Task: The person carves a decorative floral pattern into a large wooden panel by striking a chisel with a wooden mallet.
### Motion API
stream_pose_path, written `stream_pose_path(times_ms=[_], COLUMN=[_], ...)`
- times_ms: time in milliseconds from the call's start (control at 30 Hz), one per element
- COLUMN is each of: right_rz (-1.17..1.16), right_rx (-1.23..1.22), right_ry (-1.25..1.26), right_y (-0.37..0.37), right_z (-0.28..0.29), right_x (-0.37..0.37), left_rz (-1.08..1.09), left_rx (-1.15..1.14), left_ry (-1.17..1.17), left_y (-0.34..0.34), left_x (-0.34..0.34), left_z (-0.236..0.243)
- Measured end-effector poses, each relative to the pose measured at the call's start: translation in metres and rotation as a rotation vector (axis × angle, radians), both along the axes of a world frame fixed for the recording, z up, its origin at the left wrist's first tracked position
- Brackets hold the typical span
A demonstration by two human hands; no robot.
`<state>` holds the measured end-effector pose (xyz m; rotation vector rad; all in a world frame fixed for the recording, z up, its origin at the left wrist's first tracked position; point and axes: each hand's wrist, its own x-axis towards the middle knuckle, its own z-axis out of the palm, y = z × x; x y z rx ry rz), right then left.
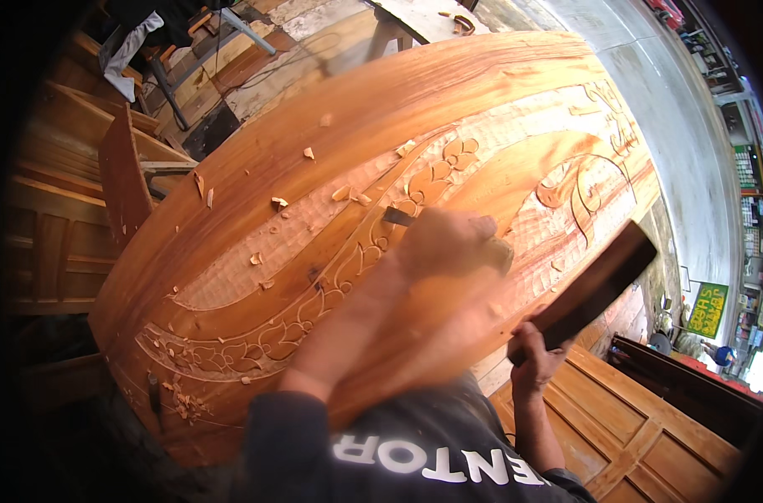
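Observation:
A large reddish-brown wooden panel (314, 151) lies before me, carved with a leafy vine border and textured recessed bands. My left hand (440, 243), smeared by motion, is closed around a wood chisel (398, 216). Its flat metal blade points left over the vine carving, and the handle's butt end shows at the right of the fist. Whether the edge touches the wood I cannot tell. Off the panel's near right side, my right hand (537, 356) grips a dark wooden mallet (604, 281), its long block tilted up and to the right, apart from the chisel.
Loose wood chips (184, 402) dot the panel, heaped at its near left corner beside another slim tool (153, 392). Wooden drawer-like pieces (63, 226) stand at the left. A panelled door (641, 427) lies at the lower right. A white-topped table (423, 17) is at the back.

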<state>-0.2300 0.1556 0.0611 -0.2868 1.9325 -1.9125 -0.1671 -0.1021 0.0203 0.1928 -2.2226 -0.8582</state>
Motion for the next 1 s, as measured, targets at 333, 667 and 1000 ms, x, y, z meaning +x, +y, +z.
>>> stream_pose_path(times_ms=[333,667,1000], right_rz=[0.083,0.154,0.219], right_rx=[0.179,0.168,0.152], right_ry=[-0.086,-0.200,-0.043], right_y=[-0.017,-0.025,-0.009], right_z=[-0.023,-0.014,-0.050], right_x=[0.030,0.040,0.054], left_rz=[-0.022,-0.001,-0.048], left_rx=[-0.020,-0.074,-0.005], left_ry=[-0.039,-0.098,-0.041], left_y=[0.003,-0.004,-0.012], left_x=[-0.003,0.003,0.009], left_z=[-0.022,-0.021,-0.008])
